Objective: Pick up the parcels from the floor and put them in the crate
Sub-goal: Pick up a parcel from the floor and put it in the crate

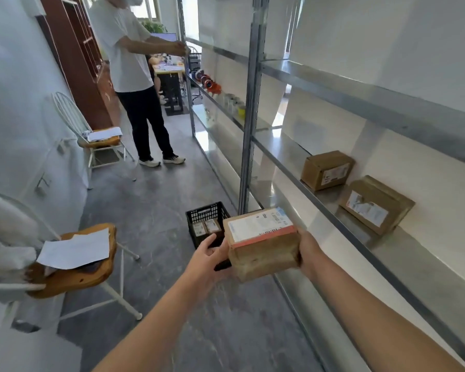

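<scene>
I hold a brown cardboard parcel point(262, 244) with a white label and red tape between both hands, above the floor. My left hand point(207, 260) supports its left underside, thumb raised beside it. My right hand point(310, 253) grips its right side, fingers hidden behind the box. Just beyond the parcel a black plastic crate point(207, 213) stands on the grey floor by the shelf post. Two small labelled parcels point(206, 227) lie inside it. The held parcel covers the crate's near right corner.
A metal shelving unit point(249, 135) runs along the right, with two brown boxes point(326, 170) point(375, 205) on a low shelf. Two white chairs with wooden seats and papers point(73, 260) point(101, 138) stand on the left. A person point(137, 84) stands further down the aisle.
</scene>
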